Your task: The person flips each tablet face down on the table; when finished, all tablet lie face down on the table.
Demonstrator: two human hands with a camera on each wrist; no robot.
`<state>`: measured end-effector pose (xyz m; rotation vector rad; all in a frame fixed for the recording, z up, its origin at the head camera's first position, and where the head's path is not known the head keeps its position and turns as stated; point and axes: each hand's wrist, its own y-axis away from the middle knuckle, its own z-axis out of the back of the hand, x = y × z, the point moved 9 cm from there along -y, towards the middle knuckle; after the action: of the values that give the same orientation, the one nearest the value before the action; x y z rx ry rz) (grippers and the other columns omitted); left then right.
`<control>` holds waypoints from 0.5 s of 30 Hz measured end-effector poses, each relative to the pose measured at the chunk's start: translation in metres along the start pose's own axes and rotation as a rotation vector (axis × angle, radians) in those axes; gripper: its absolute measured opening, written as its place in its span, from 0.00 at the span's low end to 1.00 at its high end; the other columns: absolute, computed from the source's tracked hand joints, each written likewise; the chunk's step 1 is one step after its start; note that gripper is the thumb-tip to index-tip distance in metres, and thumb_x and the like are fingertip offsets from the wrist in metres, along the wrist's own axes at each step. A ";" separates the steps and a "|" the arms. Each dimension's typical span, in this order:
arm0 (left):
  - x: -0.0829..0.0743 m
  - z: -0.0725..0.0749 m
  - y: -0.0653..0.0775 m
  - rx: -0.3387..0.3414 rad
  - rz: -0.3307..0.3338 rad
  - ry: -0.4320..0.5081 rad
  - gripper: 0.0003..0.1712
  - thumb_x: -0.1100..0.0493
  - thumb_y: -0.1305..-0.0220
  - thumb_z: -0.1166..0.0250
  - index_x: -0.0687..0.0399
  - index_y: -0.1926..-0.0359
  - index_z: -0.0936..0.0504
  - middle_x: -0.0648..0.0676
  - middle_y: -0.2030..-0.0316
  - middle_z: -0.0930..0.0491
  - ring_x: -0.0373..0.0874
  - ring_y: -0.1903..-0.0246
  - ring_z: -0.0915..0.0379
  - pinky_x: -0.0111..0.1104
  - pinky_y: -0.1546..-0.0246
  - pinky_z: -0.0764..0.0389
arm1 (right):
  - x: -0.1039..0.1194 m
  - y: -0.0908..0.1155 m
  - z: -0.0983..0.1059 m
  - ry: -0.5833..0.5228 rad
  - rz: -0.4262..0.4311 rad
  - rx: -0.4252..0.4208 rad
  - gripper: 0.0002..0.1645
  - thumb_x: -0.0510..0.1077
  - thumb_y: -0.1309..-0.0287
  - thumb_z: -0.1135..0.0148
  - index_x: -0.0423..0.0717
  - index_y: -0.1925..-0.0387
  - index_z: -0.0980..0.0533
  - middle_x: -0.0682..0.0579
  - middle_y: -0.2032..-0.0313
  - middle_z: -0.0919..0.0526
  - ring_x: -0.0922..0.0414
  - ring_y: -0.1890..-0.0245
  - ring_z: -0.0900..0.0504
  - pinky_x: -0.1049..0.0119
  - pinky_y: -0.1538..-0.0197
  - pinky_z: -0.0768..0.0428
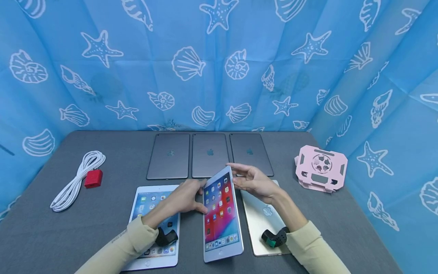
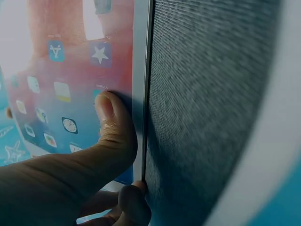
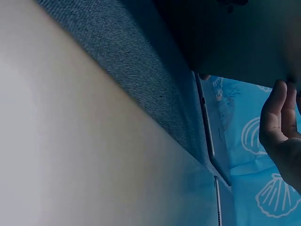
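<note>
2 hands are on the white tablet (image 1: 221, 217) at the centre of the frame. The fingers of the left hand (image 1: 186, 196) pinch its left long edge: the left wrist view shows the thumb pressed on the lit screen and other fingers behind. The fingers of the right hand (image 1: 253, 182) are close together and bent slightly at its upper right corner; whether they pinch it or only steady it, I cannot tell. The tablet leans, right side raised; whether its lower edge touches the surface (image 1: 116, 160) is unclear.

The step in hand looks like tilting or turning this tablet. The next move seems to call for both hands to work together, with the lower corners kept off the neighbours.

Just beside it, at lower left, 1 lit tablet (image 1: 145, 201) lies under the left forearm; at lower right, 1 gold tablet (image 1: 256, 224) lies back up. Behind them, 3 dark tablets (image 1: 210, 161) form a row. Farther out, a white cable (image 1: 78, 182) and red block (image 1: 93, 179) lie at left, a pink stand (image 1: 308, 163) at right.
</note>
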<state>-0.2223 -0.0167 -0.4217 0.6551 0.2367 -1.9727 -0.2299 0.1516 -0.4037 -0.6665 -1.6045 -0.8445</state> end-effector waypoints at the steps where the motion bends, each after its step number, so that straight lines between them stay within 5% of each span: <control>1: -0.002 -0.001 -0.001 0.002 -0.008 0.002 0.42 0.49 0.56 0.15 0.60 0.42 0.20 0.53 0.61 0.22 0.43 0.63 0.29 0.32 0.66 0.29 | 0.000 0.000 0.001 0.000 0.002 -0.001 0.46 0.40 0.31 0.37 0.39 0.20 0.48 0.29 0.27 0.38 0.61 0.40 0.19 0.63 0.37 0.20; 15: -0.022 -0.014 -0.014 0.037 -0.078 0.077 0.40 0.51 0.54 0.16 0.62 0.42 0.21 0.55 0.58 0.21 0.43 0.62 0.30 0.37 0.60 0.25 | 0.010 0.005 0.003 0.014 0.019 -0.016 0.46 0.43 0.31 0.36 0.38 0.21 0.47 0.29 0.27 0.39 0.56 0.37 0.23 0.64 0.38 0.20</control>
<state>-0.2224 0.0132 -0.4225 0.7567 0.2777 -2.0327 -0.2293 0.1567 -0.3929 -0.6847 -1.5785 -0.8470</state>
